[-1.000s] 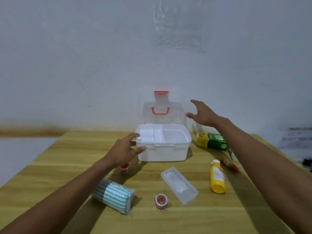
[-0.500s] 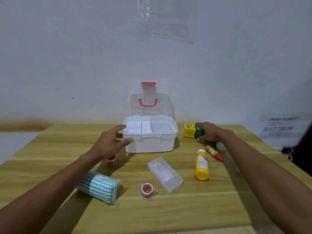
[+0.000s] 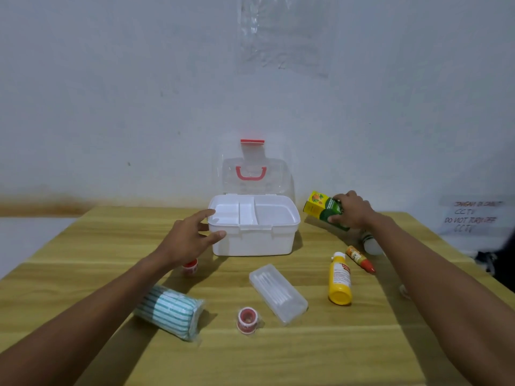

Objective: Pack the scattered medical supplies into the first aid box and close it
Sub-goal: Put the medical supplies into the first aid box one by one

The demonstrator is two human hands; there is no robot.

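Observation:
The white first aid box (image 3: 278, 243) stands open at the back of the table, its clear lid (image 3: 276, 176) with a red handle upright against the wall. My left hand (image 3: 189, 238) rests fingers apart at the box's left front corner. My right hand (image 3: 351, 210) grips a yellow-green carton (image 3: 320, 206), lifted and tilted just right of the box. On the table lie a yellow bottle (image 3: 339, 280), a small orange tube (image 3: 359, 259), a clear case of cotton swabs (image 3: 278, 292), a striped bandage roll (image 3: 170, 312) and two red tape rolls (image 3: 246, 320) (image 3: 191, 266).
The wooden table (image 3: 306, 358) meets a white wall at the back. A white bottle (image 3: 372, 243) lies partly hidden behind my right forearm. A paper sign (image 3: 473, 215) hangs off to the right, beyond the table's edge.
My right hand swung down from the lid to the carton, closed on it, and has raised and tilted it. My left hand stays at the box's left corner.

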